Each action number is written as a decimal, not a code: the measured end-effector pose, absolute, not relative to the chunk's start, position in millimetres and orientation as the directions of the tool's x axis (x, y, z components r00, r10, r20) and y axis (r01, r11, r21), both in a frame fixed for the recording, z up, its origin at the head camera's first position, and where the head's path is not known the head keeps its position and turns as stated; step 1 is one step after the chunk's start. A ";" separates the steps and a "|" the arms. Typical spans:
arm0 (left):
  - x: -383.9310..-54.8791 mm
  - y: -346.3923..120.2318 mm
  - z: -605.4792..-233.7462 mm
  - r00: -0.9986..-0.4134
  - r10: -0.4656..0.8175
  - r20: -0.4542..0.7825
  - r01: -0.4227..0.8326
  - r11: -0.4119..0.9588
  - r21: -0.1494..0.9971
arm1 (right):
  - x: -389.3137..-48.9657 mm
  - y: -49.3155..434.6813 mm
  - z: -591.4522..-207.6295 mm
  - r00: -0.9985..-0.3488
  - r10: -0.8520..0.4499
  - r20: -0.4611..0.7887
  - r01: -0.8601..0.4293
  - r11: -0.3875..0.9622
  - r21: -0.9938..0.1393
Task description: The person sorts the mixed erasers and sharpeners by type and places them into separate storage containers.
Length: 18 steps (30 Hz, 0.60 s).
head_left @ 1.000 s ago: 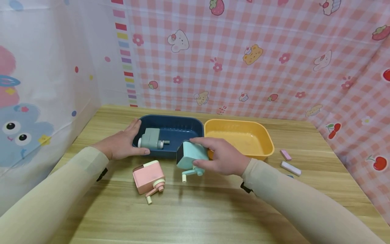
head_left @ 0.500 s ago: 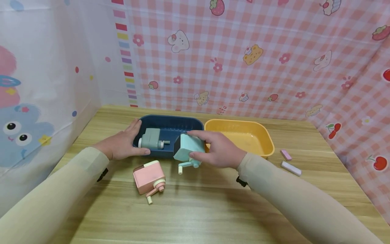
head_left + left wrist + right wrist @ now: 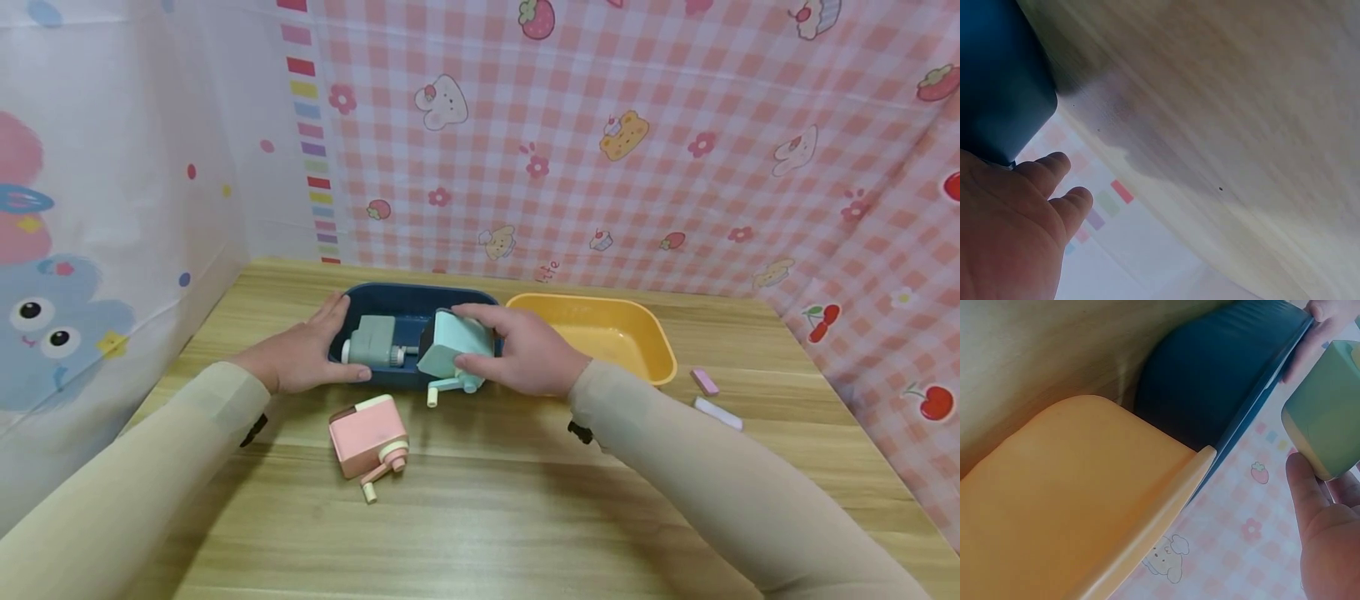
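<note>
In the head view, my right hand (image 3: 528,350) holds a mint-green hand-crank pencil sharpener (image 3: 459,343) between thumb and fingers, tilted, above the right part of the dark blue bin (image 3: 442,295). Its crank points down toward the front; whether it touches the bin cannot be told. My left hand (image 3: 296,350) rests against the bin's left end, fingers extended along the side and thumb at the front rim. Inside the bin, a grey-green crank sharpener (image 3: 372,337) lies on its side. A pink crank sharpener (image 3: 367,435) sits on the table in front.
Right of the blue bin stands a yellow bin (image 3: 637,342), their ends close together. Farther right lie a small pink block (image 3: 704,382) and a white block (image 3: 717,413) on the wooden table (image 3: 480,525). A checked cloth (image 3: 562,192) hangs behind.
My right hand has carried the mint-green sharpener left and away from me, from the bins' front edge to over the blue bin. The left hand stays in place.
</note>
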<state>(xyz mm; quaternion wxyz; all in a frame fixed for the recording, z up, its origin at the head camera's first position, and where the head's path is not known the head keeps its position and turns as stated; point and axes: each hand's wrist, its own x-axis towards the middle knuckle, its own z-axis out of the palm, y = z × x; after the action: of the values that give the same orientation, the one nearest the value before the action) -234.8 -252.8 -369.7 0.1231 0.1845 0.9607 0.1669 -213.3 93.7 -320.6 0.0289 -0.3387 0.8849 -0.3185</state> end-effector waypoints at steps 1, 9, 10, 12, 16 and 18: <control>-234.8 -252.9 -369.7 -0.902 0.394 -0.174 0.313 0.877 0.365 | -214.4 92.8 -320.7 -0.772 -0.615 0.160 -0.575 0.570 -0.587; -236.3 -253.4 -370.5 -0.903 0.393 -0.177 0.310 0.877 0.366 | -224.6 83.1 -320.0 -0.802 -0.586 0.116 -0.518 0.586 -0.623; -236.4 -253.2 -370.7 -0.903 0.392 -0.177 0.309 0.877 0.367 | -226.1 81.7 -320.1 -0.803 -0.584 0.117 -0.519 0.589 -0.619; -236.4 -253.0 -370.8 -0.903 0.392 -0.178 0.307 0.877 0.370 | -228.9 78.5 -320.1 -0.804 -0.582 0.120 -0.522 0.596 -0.610; -235.8 -252.8 -370.3 -0.902 0.393 -0.178 0.305 0.873 0.381 | -234.3 71.4 -319.9 -0.807 -0.578 0.118 -0.522 0.606 -0.601; -235.5 -252.8 -370.1 -0.901 0.397 -0.175 0.309 0.870 0.384 | -236.7 68.0 -319.4 -0.813 -0.571 0.110 -0.511 0.612 -0.604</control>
<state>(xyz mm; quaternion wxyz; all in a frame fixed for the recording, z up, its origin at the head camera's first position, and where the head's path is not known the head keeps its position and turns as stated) -235.5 -252.8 -370.1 0.1252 0.1840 0.9588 0.1765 -236.7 68.0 -319.4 0.0470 -0.3019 0.8965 -0.3210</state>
